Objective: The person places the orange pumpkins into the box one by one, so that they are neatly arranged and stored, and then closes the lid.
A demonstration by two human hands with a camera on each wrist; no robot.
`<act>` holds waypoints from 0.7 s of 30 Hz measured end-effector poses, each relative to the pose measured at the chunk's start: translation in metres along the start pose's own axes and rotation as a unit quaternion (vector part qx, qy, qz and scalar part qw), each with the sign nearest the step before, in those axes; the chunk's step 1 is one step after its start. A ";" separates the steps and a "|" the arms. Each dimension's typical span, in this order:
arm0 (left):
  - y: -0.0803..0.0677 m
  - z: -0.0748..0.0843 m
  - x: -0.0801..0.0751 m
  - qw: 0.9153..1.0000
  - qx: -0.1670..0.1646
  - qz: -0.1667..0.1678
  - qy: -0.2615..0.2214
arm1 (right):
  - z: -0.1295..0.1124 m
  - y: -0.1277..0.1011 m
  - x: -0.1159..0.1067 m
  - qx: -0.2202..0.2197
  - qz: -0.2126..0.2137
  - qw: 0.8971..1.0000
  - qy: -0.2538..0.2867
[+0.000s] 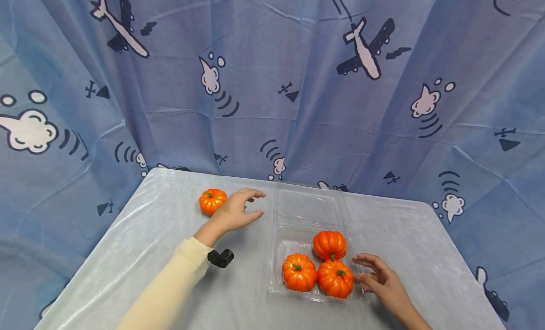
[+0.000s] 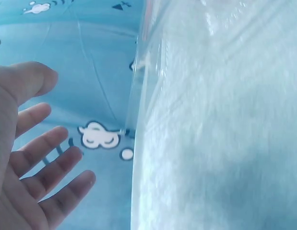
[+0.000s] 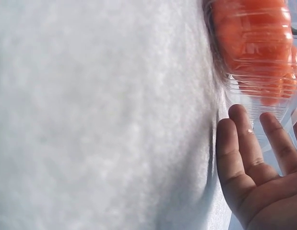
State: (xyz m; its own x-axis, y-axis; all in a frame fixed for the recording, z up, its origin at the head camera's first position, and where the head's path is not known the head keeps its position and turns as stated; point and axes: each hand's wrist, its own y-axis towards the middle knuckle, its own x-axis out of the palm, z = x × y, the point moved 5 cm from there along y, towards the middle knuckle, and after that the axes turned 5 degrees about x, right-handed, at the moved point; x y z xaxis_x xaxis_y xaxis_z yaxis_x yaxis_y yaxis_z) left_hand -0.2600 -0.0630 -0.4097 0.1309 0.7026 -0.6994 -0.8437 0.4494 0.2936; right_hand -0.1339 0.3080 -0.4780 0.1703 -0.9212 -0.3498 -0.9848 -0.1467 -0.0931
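Observation:
A clear plastic clamshell box (image 1: 274, 273) lies opened on the table, its lid (image 1: 311, 207) folded back behind it. Inside are three small orange pumpkins: one at the back (image 1: 329, 245), one at front left (image 1: 299, 272) and one at front right (image 1: 335, 279). My left hand (image 1: 236, 211) hovers left of the lid, fingers spread and holding nothing. Beside it, partly behind the hand, sits another orange pumpkin (image 1: 212, 201). My right hand (image 1: 383, 280) is at the box's right side, fingers loosely extended by its ribbed wall (image 3: 261, 91); whether they touch it I cannot tell.
A whitish cloth covers the table (image 1: 170, 254). Behind and around it hangs a blue curtain (image 1: 255, 84) printed with planes and clouds. A small black device (image 1: 221, 258) is worn on the left wrist, over the edge of a cream sleeve (image 1: 183, 273).

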 end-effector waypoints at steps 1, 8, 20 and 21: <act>-0.001 -0.002 -0.002 1.000 0.000 0.000 0.001 | 0.000 0.000 0.000 0.001 0.000 1.000 -0.001; -0.008 -0.017 -0.019 1.000 -0.020 0.017 0.004 | 0.000 0.000 0.000 0.003 0.002 1.000 -0.006; -0.025 -0.050 -0.057 0.994 -0.057 0.088 0.036 | -0.001 0.001 -0.001 0.020 0.008 1.000 -0.009; -0.026 -0.054 -0.060 0.993 -0.060 0.094 0.040 | -0.001 0.001 -0.001 0.018 0.007 1.000 -0.008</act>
State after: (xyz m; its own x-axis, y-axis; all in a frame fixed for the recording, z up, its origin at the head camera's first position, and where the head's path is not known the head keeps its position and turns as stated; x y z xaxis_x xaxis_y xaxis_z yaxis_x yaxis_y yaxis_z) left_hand -0.2738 -0.1465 -0.4105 -0.0715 0.7198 -0.6905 -0.9061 0.2426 0.3467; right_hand -0.1349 0.3081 -0.4772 0.1568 -0.9171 -0.3665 -0.9853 -0.1199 -0.1215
